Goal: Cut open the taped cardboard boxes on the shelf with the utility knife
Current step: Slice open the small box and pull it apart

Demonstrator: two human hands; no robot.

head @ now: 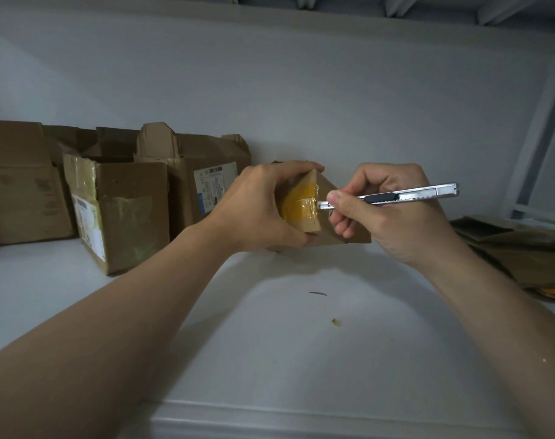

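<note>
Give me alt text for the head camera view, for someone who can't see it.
A left hand grips a small box sealed with yellow tape, while the right hand holds a utility knife with its blade at the tape. Opened boxes stand on the white shelf to the left; flattened cardboard lies to the right.

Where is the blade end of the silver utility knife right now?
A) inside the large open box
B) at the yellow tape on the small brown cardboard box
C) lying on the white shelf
B: the right hand holds the silver utility knife with its tip at the yellow tape on the small brown cardboard box, which the left hand grips.
</note>
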